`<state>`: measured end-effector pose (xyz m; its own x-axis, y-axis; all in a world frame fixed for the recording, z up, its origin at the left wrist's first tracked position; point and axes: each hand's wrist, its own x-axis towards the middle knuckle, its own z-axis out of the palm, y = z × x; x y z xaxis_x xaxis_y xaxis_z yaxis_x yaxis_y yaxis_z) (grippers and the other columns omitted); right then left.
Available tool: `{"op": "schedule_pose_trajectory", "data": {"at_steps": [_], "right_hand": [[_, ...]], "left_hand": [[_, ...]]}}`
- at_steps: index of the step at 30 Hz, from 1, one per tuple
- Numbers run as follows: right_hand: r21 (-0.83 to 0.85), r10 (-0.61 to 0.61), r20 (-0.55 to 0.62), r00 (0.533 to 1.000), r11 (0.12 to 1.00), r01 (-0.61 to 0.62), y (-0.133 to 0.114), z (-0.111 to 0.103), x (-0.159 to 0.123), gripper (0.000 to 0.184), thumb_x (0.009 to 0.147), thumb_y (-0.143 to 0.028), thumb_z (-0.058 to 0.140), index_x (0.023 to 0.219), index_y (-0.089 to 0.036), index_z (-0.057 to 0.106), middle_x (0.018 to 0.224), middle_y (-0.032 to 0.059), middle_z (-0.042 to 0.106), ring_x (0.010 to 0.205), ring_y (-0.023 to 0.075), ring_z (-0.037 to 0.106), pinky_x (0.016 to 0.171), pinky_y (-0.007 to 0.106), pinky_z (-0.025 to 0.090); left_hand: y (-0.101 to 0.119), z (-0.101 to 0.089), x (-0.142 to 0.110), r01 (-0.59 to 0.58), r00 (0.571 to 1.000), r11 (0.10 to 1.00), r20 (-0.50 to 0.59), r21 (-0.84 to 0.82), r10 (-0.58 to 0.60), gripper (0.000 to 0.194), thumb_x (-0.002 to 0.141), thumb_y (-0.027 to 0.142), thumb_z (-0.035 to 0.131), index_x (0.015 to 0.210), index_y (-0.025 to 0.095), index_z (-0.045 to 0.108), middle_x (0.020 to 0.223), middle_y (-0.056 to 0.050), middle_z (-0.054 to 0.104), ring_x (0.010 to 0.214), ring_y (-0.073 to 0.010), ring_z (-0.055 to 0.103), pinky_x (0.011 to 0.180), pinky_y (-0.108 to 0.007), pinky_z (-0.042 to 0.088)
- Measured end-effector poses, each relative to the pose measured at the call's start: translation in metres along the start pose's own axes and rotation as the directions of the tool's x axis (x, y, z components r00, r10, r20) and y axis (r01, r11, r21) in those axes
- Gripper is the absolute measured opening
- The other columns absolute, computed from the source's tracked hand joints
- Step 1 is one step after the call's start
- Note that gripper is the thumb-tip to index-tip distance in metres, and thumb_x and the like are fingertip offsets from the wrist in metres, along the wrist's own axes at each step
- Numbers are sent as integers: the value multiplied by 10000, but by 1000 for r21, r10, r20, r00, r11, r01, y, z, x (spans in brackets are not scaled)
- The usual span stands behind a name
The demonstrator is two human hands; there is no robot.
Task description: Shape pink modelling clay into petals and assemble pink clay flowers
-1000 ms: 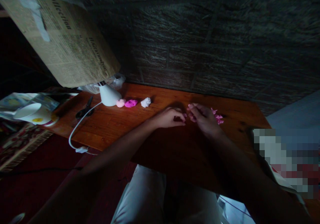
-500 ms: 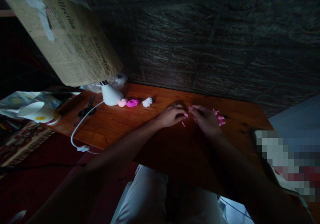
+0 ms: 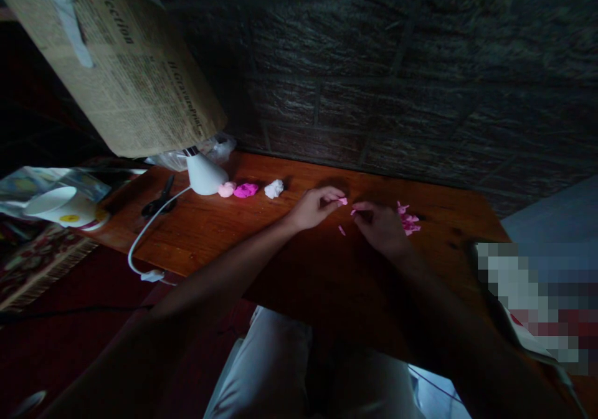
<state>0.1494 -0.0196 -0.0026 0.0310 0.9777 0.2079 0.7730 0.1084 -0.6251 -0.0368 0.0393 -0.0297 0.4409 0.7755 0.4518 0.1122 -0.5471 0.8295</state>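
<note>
My left hand pinches a small pink scrap between thumb and fingertips, just above the wooden table. Close on its right, my right hand is closed in a pinch on another tiny pink scrap. A thin pink strip lies on the tabletop below the two hands. Beyond the right hand is a small heap of pink scraps, partly hidden by that hand. Whether the scraps are paper or something softer I cannot tell.
Light pink, magenta and white lumps sit in a row beside the lamp base. Scissors, a white cord and a paper cup are at left. A brick wall rises behind the wooden table.
The hands have shifted apart slightly, the right one lower and nearer me. A pink scrap now shows at the right fingertips. The view has moved a little.
</note>
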Motion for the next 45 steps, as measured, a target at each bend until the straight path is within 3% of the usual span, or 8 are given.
{"op": "schedule_pose_trajectory", "data": {"at_steps": [4,11,17,30,36,40,42,45], "right_hand": [[114,0,-74,997,993,8,-2,-3,-1,204,873,-247,631,1004,-221,786,1016,90,804,886,268,758,834,424,582],[298,15,24,1000,954,-21,-3,1,-2,276,879,-390,642,1020,-209,795,851,77,795,677,235,721,655,369,551],[325,-20,3,1000,946,18,1,2,-1,277,870,-396,631,1016,-221,787,885,81,790,708,227,716,653,365,546],[247,-159,-109,981,952,182,-2,1,-4,167,823,-347,647,866,-248,774,876,54,802,742,231,731,752,394,563],[332,-65,-178,982,935,122,-8,2,-3,172,749,-350,629,785,-224,741,793,50,777,708,221,702,736,381,538],[466,120,-201,972,885,-13,-12,-5,-1,220,725,-396,641,803,-208,726,785,45,756,662,194,653,640,335,510],[532,177,-137,975,843,-78,-14,-8,-1,244,715,-413,653,814,-201,723,788,46,746,612,170,611,570,305,475],[581,169,-39,985,806,-115,-15,-8,-1,223,717,-406,651,800,-204,698,706,20,701,542,139,551,524,282,423]], "left_hand": [[3,1,-1,-38,999,998,10,-55,39,185,935,251,646,1067,149,727,1074,-98,778,970,-165,723,913,-329,557],[13,0,-1,-103,994,993,41,-55,105,179,930,270,656,1034,139,721,1011,-93,778,907,-156,723,838,-293,558],[16,0,-3,-125,991,992,55,5,125,233,936,229,629,1141,143,699,1000,-97,782,854,-150,718,744,-272,551],[21,-2,-7,-122,990,979,92,162,108,128,881,201,637,966,157,723,827,-30,738,721,-116,655,686,-234,502],[15,-1,-2,-6,997,999,-80,44,10,87,806,187,671,881,147,694,807,-26,711,718,-112,632,661,-210,482],[0,-13,7,147,922,988,-355,-48,-155,98,843,184,614,897,128,674,765,-26,702,677,-110,626,680,-226,504],[-2,-16,6,139,947,990,-297,25,-125,113,850,180,617,915,122,689,807,-42,729,720,-122,653,728,-247,522],[1,-12,2,4,998,973,-62,232,11,125,872,202,628,930,145,723,863,-51,751,787,-144,676,778,-282,532]]}}
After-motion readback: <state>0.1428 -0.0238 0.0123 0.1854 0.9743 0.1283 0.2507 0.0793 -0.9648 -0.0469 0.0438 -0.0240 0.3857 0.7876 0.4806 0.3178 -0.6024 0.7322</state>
